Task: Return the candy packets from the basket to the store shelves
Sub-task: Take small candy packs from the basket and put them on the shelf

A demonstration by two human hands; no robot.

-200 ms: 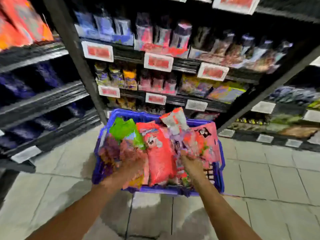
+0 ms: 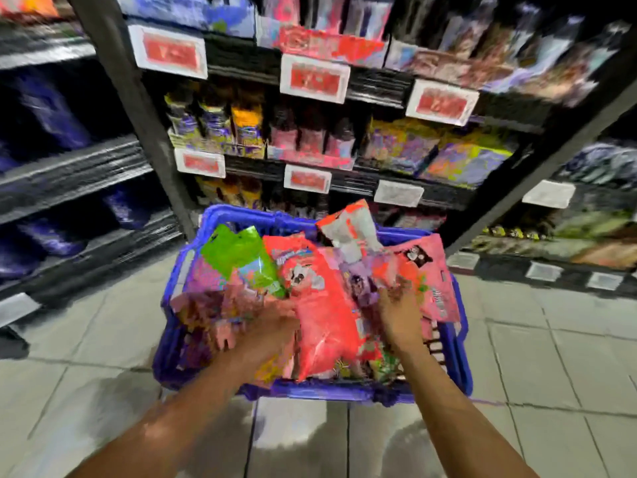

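Blue plastic basket [image 2: 458,343] sits on the tiled floor [image 2: 568,374] at the foot of the candy shelves [image 2: 375,188], piled with packets. Both hands are down among them.

Left hand [image 2: 269,326] lies at the pile's 8 o'clock, over pinkish packets [image 2: 213,305]. Right hand [image 2: 400,305] at 3 o'clock, against a pink packet [image 2: 431,277]. Motion blur smears both sets of fingers; cannot tell whether either is pinching, spread, or merely resting.

Big red candy packet [image 2: 324,312] lies between the two hands, touching or nearly touching each. Its long axis runs 12 to 6, the near end at the basket's front rim. Left hand looks slightly nearer its edge. Green packet [image 2: 241,257] at 11, white-and-red packet [image 2: 348,229] standing up at 12.

Judgement: still selecting; shelves lie beyond, toward 12.
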